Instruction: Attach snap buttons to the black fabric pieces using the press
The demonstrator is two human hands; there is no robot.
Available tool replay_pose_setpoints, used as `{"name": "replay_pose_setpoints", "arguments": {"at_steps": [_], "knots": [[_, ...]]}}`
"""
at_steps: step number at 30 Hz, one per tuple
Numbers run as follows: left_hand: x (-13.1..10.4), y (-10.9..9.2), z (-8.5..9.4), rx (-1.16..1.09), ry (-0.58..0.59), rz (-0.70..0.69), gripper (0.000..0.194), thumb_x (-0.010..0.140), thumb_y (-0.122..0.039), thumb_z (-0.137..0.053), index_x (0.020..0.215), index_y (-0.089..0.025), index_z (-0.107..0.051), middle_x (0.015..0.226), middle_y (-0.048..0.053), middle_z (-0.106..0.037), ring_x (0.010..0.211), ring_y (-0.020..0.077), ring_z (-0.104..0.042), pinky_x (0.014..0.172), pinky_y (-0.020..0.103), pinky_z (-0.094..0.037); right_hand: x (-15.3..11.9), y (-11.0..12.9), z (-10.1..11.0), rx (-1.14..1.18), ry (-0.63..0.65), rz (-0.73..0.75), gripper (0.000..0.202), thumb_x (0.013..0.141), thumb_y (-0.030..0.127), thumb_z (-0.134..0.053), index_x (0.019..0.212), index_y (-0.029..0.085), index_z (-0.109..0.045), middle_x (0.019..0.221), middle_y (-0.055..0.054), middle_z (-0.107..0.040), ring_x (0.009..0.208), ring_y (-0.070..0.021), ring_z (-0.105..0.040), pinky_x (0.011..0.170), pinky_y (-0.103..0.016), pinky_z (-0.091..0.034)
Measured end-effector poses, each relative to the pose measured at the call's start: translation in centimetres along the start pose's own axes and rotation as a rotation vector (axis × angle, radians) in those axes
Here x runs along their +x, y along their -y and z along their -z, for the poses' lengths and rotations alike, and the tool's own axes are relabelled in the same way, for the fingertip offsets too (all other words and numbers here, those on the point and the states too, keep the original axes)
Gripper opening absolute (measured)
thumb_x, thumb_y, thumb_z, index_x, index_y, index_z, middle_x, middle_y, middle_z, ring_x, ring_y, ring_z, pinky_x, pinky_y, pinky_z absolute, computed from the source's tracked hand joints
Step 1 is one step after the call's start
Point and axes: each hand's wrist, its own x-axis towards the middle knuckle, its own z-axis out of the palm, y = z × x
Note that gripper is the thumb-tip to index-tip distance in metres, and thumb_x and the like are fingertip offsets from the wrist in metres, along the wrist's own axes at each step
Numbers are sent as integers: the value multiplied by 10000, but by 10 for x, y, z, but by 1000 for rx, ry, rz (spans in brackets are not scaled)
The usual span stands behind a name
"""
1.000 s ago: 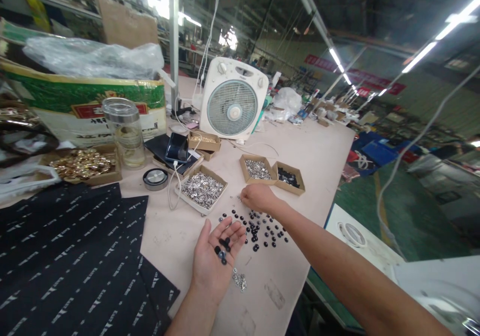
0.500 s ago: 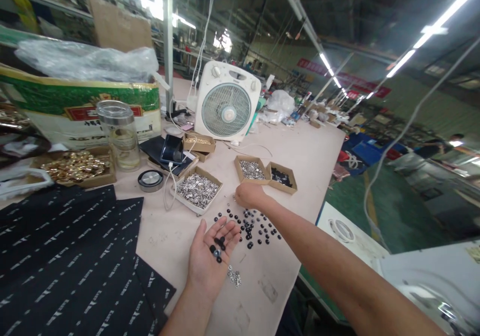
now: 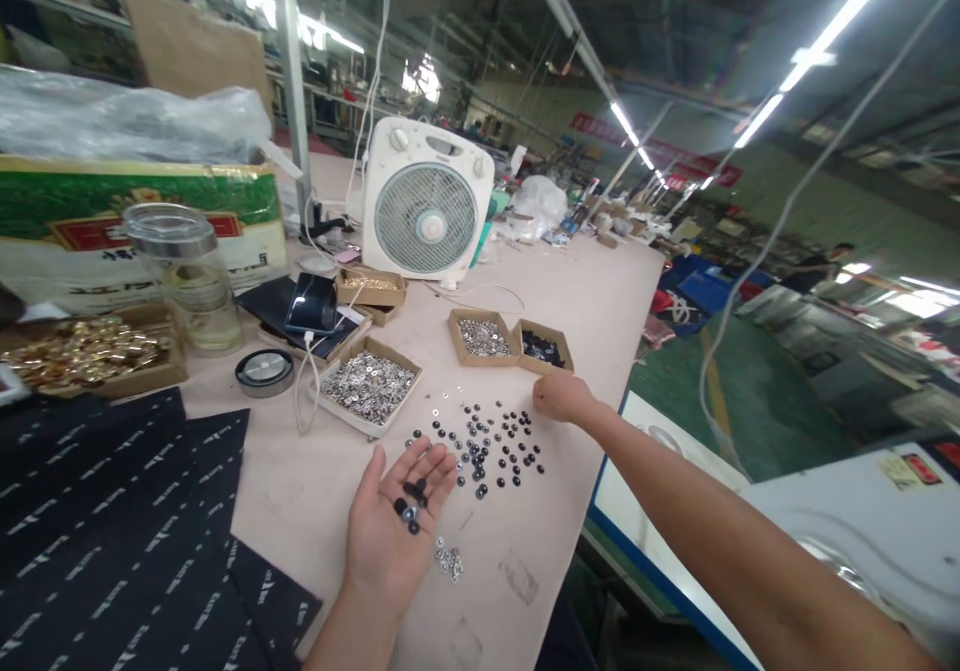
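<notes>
My left hand lies palm up and cupped above the table, holding several small black snap buttons in its palm. A silvery piece shows among them. My right hand is closed, with its fingertips down at the table beside the right edge of the scattered black snap buttons. What its fingers hold, if anything, is hidden. Several small silver metal snap parts lie in a little pile just right of my left wrist.
Small cardboard boxes hold silver snap parts, more silver parts and black pieces. A white fan, a glass jar, a round lid, a phone and printed black fabric are around them.
My right hand has moved right, from the far left side of the scattered buttons to their right edge. My left hand still cups its buttons. The camera view has shifted slightly right.
</notes>
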Motion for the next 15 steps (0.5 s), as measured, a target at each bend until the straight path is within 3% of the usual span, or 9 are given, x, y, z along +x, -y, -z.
{"name": "replay_pose_setpoints", "arguments": {"at_steps": [4, 15], "knots": [[2, 2, 4, 20, 3, -5, 428, 906, -407, -525, 1113, -55, -652, 1092, 209, -667, 1045, 306, -654, 917, 442, -548, -2, -11, -18, 73, -12, -10, 286, 878, 259, -466, 938, 132, -715, 1026, -176, -700, 955, -302, -644, 758, -346, -502], [1, 1, 4, 25, -3, -8, 436, 905, -405, -526, 1117, -45, -650, 1087, 216, -666, 1044, 307, -654, 924, 441, -545, 1, -11, -19, 347, -35, 56, 192, 825, 190, -529, 773, 139, -707, 802, -80, -720, 751, -188, -647, 627, -223, -445]]}}
